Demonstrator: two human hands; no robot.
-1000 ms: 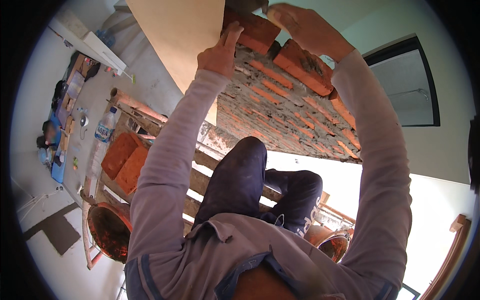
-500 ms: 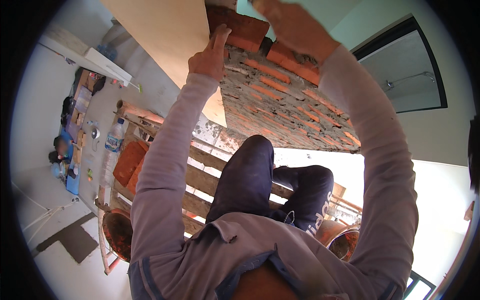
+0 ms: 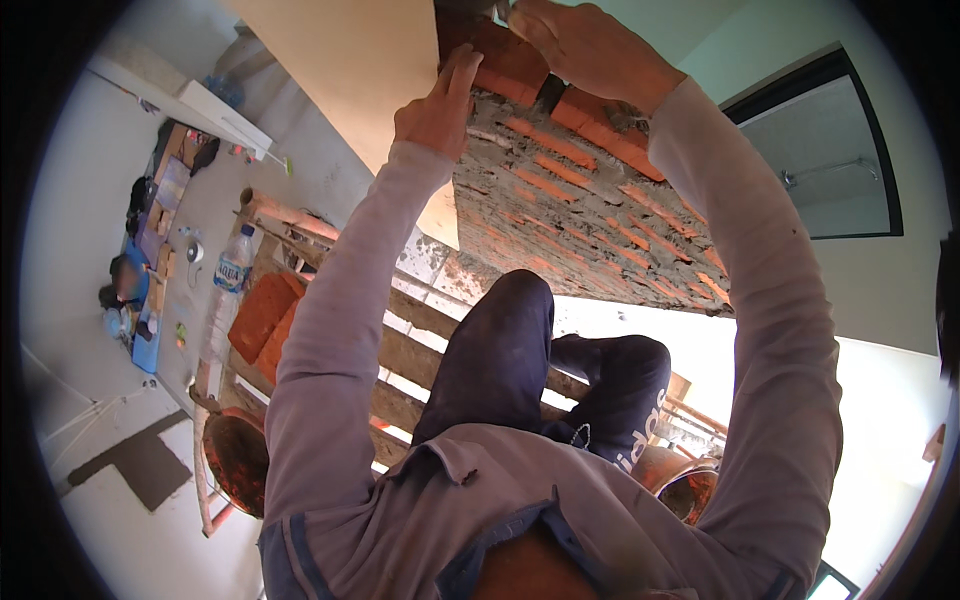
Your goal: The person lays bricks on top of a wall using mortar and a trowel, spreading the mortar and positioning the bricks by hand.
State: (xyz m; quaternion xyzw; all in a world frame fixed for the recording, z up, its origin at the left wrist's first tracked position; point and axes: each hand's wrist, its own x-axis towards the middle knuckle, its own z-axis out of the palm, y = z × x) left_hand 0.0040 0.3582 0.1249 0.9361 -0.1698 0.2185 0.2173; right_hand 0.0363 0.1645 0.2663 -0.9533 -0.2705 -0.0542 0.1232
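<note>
At the top of a rough brick wall [image 3: 600, 215] with grey mortar between its courses lies an orange brick [image 3: 510, 72], beside the cream panel. My left hand [image 3: 432, 115] reaches up to this brick's left end, fingers stretched out and touching its face. Above the same brick, my right hand [image 3: 600, 55] is closed around a grey metal tool [image 3: 468, 8]. The top edge of the picture cuts most of that tool off, so its kind is unclear. Another brick [image 3: 605, 130] sits to the right in the top course, past a dark gap, with mortar on it.
Below me is a slatted wooden platform [image 3: 415, 310]. On my left are loose bricks [image 3: 265, 315], a plastic water bottle [image 3: 230, 265] and a mortar bucket [image 3: 235, 455]; another bucket [image 3: 685, 485] stands right. A person [image 3: 125, 285] is at the far left. A dark-framed window [image 3: 825, 150] is at right.
My right hand has come down and left a little, bringing the grey tool over the brick. My left hand keeps its place on the brick's end. The view has shifted slightly.
</note>
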